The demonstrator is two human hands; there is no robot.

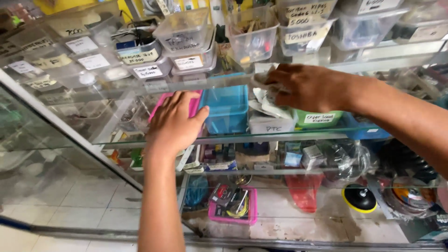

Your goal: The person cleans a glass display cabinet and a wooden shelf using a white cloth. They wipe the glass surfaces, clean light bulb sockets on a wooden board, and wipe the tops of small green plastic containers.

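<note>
My left hand [175,122] lies palm down, fingers together, on a pink tray [193,106] on a glass shelf inside a display cabinet. Right of it stands a blue plastic bin [227,106]. My right hand [305,86] reaches in from the right and closes around a small bundle of white packets [267,100] above a white labelled box [270,123]. A green labelled bin [318,118] sits just under my right wrist.
Clear plastic tubs with paper labels [184,35] crowd the upper shelf. A glass shelf edge [233,138] runs across the middle. Below are small boxes [293,156], a pink tray of parts [232,205], a red bag [304,191] and a black-and-yellow disc [359,197].
</note>
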